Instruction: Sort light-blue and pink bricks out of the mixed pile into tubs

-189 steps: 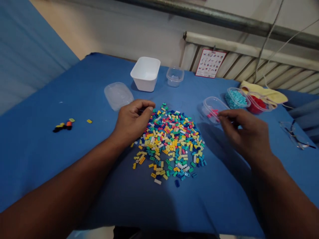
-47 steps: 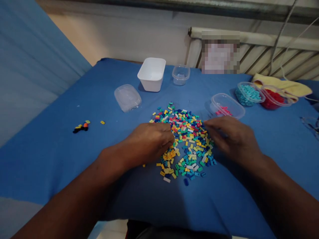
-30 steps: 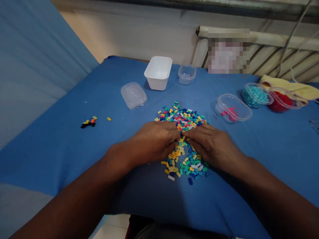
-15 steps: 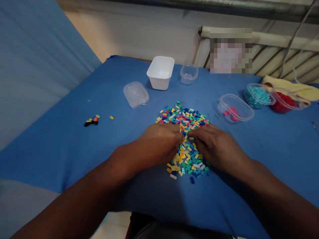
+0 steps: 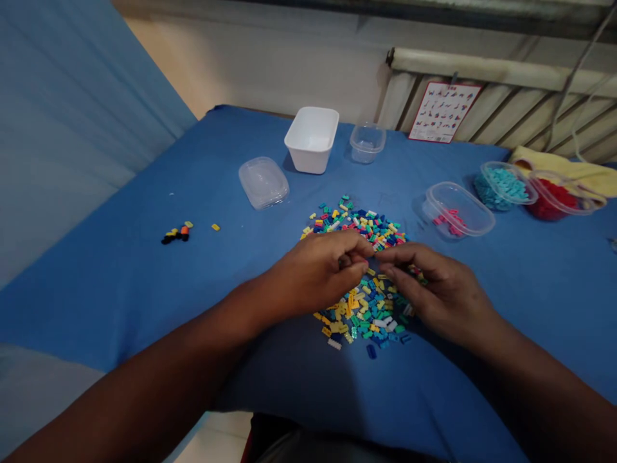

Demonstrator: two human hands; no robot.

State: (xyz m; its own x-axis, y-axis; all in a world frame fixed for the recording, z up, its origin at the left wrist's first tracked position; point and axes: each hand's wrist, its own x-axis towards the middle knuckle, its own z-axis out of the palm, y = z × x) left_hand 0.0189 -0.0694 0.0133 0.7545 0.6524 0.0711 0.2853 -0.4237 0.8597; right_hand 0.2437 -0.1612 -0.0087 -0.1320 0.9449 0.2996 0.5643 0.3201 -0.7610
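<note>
A loose pile of small toy building bricks (image 5: 376,312) in yellow, green, blue, white and pink lies in front of me. Over its middle, my left hand (image 5: 321,270) is closed, thumb and fingertips drawn together; a trace of pink shows at the tips, too small to name. Facing it from the right, my right hand (image 5: 441,289) has thumb and index finger close together, their tips almost meeting the left fingertips. Whatever sits between them is hidden. Beyond my right hand stands a clear tub (image 5: 475,222) with several pink bricks inside.
Tubs of turquoise bricks (image 5: 506,186) and red bricks (image 5: 554,196) stand at the right by a yellow cloth (image 5: 569,168). At the back are a white container (image 5: 311,154) and a small clear tub (image 5: 367,141). A clear lid (image 5: 263,183) and black-and-orange pieces (image 5: 178,235) lie left.
The right hand has come from the pink-brick tub to the pile. Both hands worked low among the bricks, and now they are raised slightly with fingertips together. The view has swung left.
</note>
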